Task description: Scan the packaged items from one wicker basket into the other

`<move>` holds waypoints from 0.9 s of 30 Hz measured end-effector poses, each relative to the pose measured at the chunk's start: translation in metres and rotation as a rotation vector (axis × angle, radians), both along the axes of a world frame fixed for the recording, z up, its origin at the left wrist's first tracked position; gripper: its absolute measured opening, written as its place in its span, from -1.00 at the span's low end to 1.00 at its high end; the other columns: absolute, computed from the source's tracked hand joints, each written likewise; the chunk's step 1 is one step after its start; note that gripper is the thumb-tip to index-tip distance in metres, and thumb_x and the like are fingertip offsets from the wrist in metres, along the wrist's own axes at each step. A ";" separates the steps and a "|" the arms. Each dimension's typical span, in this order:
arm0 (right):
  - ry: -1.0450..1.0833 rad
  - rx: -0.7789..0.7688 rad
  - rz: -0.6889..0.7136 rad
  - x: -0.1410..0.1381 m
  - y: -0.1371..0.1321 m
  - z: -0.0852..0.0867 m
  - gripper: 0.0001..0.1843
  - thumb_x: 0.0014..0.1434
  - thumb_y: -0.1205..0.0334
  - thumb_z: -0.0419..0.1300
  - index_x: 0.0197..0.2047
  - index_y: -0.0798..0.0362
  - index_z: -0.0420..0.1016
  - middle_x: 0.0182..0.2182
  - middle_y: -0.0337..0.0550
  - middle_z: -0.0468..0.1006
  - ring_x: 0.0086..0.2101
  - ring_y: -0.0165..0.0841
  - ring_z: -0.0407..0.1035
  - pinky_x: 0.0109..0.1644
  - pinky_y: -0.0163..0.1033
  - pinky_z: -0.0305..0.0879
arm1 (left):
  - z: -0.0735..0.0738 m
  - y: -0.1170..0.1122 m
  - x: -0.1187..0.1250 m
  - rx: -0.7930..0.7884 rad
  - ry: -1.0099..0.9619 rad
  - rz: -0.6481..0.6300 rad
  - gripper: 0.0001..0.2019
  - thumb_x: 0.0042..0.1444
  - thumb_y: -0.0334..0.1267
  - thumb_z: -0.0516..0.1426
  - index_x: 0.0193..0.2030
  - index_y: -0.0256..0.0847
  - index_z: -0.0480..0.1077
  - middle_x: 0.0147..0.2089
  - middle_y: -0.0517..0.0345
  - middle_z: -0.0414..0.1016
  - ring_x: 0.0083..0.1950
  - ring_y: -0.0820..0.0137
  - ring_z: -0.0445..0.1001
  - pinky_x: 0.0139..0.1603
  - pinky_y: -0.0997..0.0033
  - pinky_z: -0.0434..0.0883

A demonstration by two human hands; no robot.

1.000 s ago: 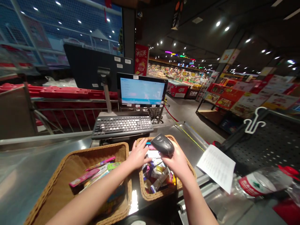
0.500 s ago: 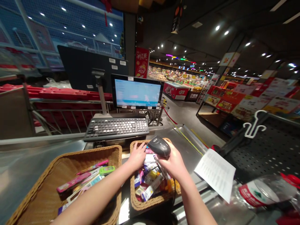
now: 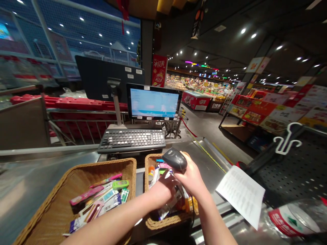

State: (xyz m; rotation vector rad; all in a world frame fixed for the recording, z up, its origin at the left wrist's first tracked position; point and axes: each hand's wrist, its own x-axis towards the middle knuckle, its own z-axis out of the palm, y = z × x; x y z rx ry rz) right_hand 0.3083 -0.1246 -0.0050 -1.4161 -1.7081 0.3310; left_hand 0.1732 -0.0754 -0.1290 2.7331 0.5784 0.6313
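My right hand grips a dark grey barcode scanner above the right wicker basket, which is full of small packaged goods. My left hand is closed on a small packet lifted just under the scanner's head; the fingers are partly hidden behind the right hand. The left wicker basket holds several flat colourful packets.
Beyond the baskets sit a keyboard and a lit checkout screen. A printed sheet lies at the right beside a black perforated panel. The steel counter stretches to the left. Shop aisles lie behind.
My left hand came back out of the right basket's far end with a packet and brought it under the scanner. The right hand held the scanner nearly still.
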 end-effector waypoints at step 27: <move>-0.026 0.006 -0.110 0.002 -0.022 -0.005 -0.40 -0.07 0.35 0.23 0.11 0.14 0.38 0.10 0.09 0.47 0.13 -0.08 0.35 0.26 0.06 0.26 | 0.025 0.034 -0.027 0.068 0.239 -0.151 -0.66 -0.02 -0.13 0.28 -0.07 -0.09 0.53 0.32 0.08 0.29 0.40 -0.02 0.07 0.43 -0.07 -0.01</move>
